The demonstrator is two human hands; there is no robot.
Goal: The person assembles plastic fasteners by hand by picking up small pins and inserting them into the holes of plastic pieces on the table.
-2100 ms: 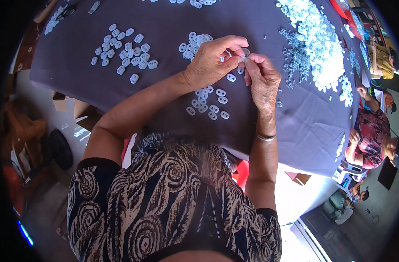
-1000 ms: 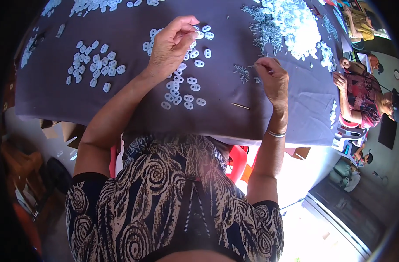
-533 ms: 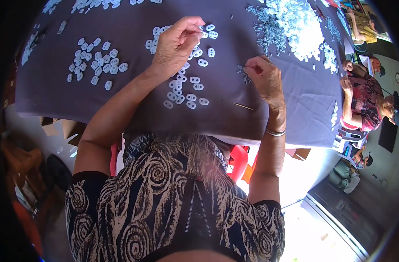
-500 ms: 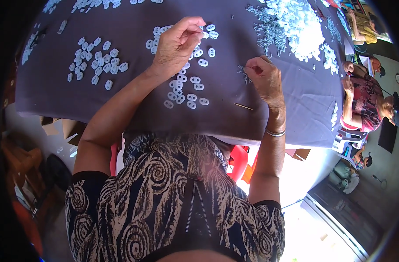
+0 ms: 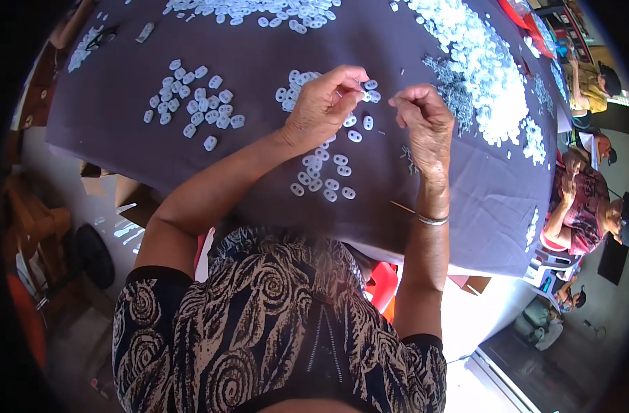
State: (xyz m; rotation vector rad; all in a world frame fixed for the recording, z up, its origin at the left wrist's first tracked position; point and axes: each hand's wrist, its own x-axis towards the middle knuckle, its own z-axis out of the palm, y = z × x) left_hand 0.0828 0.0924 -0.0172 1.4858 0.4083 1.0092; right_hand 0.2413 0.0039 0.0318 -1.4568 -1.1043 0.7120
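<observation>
My left hand (image 5: 326, 109) is closed in a pinch above the middle group of white oval two-hole pieces (image 5: 313, 163). One pale oval piece (image 5: 365, 96) shows at its fingertips. To its right, my right hand (image 5: 428, 124) is also pinched, with its fingertips turned toward the left hand and a gap between them. Whatever it holds is too small to make out. Beside the right wrist lies a little heap of thin grey pin-like parts (image 5: 409, 159). Next to the bracelet, a thin yellowish stick (image 5: 402, 206) rests on the dark tablecloth (image 5: 259, 199).
Another group of white pieces (image 5: 203, 105) lies at the left. A large heap of white pieces (image 5: 490, 76) borders a grey pin heap (image 5: 453, 93) at the far right. More white pieces (image 5: 259, 8) lie along the far side. Other people (image 5: 583, 199) sit at the right.
My right hand has moved away from the small grey heap toward my left hand. The left hand keeps its pinch over the white pieces. The whole view has shifted.
</observation>
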